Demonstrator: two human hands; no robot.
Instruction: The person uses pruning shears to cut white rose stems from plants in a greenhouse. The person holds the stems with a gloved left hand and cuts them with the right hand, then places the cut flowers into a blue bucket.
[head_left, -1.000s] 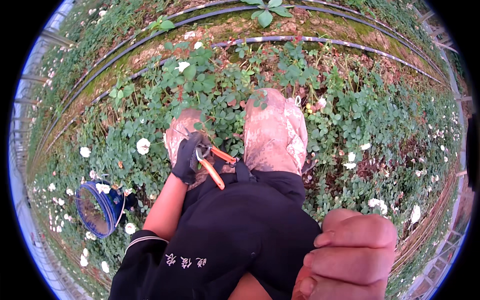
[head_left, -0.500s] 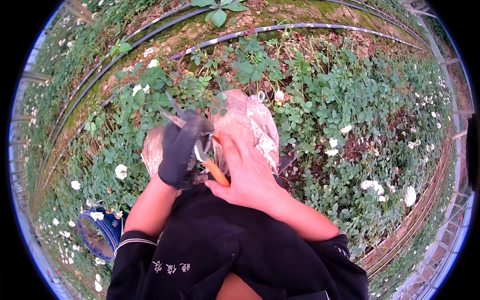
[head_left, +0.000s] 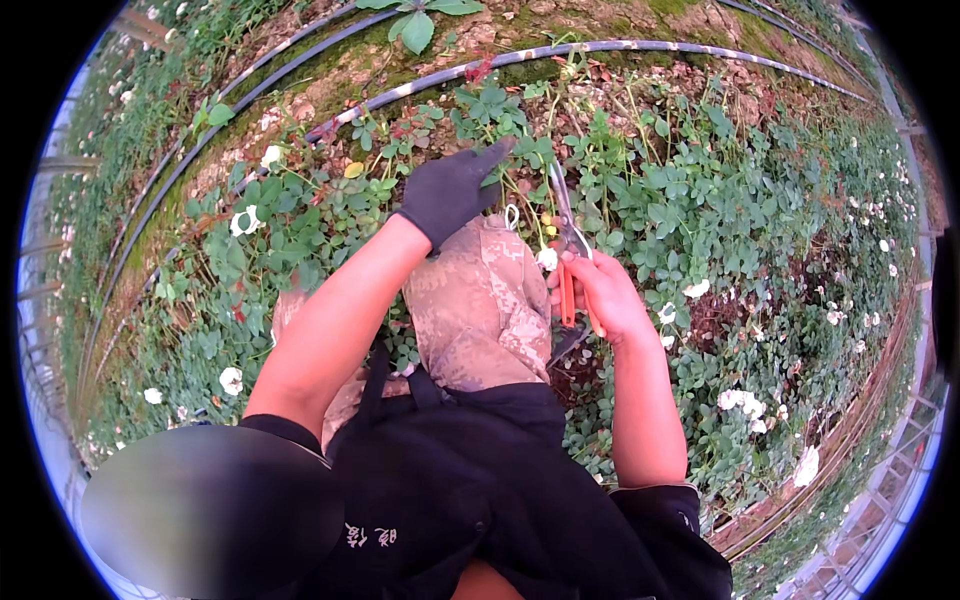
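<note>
My left hand (head_left: 452, 190), in a dark glove, reaches in among the leaves of a rose bush (head_left: 492, 108) ahead of my knee. Its index finger is stretched out and the thumb is apart from it, with green leaves beside them. Bare, my right hand (head_left: 608, 292) grips pruning shears (head_left: 570, 225) by their orange handles. The metal blades point away from me, up into the foliage, slightly parted. A white rose (head_left: 547, 259) hangs close to the shears, left of my right hand.
My knee in camouflage trousers (head_left: 475, 300) is between the plants. A dark irrigation pipe (head_left: 440, 82) curves across the mossy soil (head_left: 660, 18) beyond. White roses (head_left: 745, 402) dot the bushes at right. A blurred patch covers the lower left.
My left hand has moved away from the shears and forward to the leaves. The shears are now in my right hand, which has moved right, blades pointing away. The blue bucket at left is now mostly hidden.
</note>
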